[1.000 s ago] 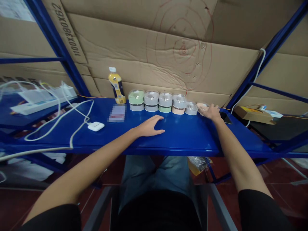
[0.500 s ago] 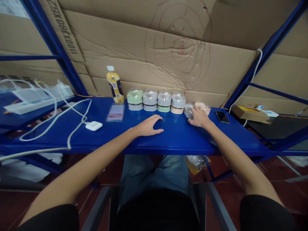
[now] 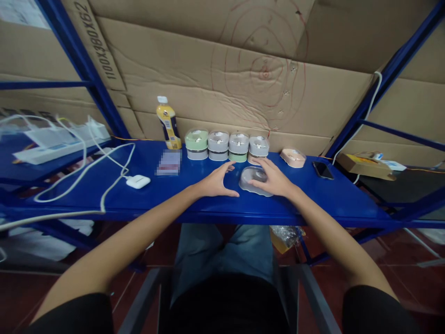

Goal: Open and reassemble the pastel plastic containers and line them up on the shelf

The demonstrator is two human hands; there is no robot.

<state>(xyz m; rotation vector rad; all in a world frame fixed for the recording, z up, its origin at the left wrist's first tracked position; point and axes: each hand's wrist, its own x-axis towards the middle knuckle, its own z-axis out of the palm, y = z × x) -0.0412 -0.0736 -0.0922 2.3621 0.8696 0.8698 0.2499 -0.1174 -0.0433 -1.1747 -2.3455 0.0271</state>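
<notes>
A grey box with a clear lid (image 3: 251, 178) is at the middle of the blue table (image 3: 194, 204), near its front part. My right hand (image 3: 276, 180) grips this box from the right, thumb in front and fingers behind. Just left of it my left hand (image 3: 217, 182) is curved open, thumb and fingers apart and holding nothing. Behind the hands stand stacked lidded boxes in a row: a green-topped stack (image 3: 196, 141) at the left end, then grey-topped stacks (image 3: 218, 143). A single peach box (image 3: 293, 158) lies farther right.
A yellow drink bottle (image 3: 168, 123) stands at the back left, with a blurred card (image 3: 168, 162) before it. A white earbud case (image 3: 138, 181) and cables (image 3: 104, 195) lie left. A phone (image 3: 322, 170) and a cardboard box (image 3: 366, 166) are right; blue posts (image 3: 365, 109) frame the table.
My right hand has brought the grey box leftward and nearer, away from beside the peach box. My left hand stays open in about the same place.
</notes>
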